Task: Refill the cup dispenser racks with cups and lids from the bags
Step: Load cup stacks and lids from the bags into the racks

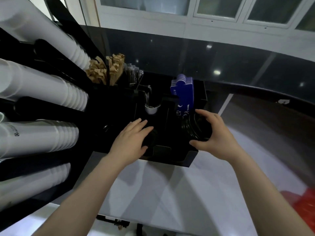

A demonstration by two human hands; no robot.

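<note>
A black organiser rack (190, 158) stands on the counter with lid slots in its front. My right hand (213, 135) grips a stack of black lids (196, 128) at the rack's right slot, fingers over the top and thumb below. My left hand (131, 137) rests with straight fingers on another stack of black lids (151, 138) in the middle slot. On the left, several long stacks of white cups (39, 86) lie in a black dispenser rack (42, 106).
Brown paper sleeves (105, 68), wrapped straws (133, 74) and blue cards (182, 87) fill the rack's rear compartments, beside a small white cup (150, 109). A glossy black raised counter (221, 62) runs behind. Something red (303, 201) sits at the lower right.
</note>
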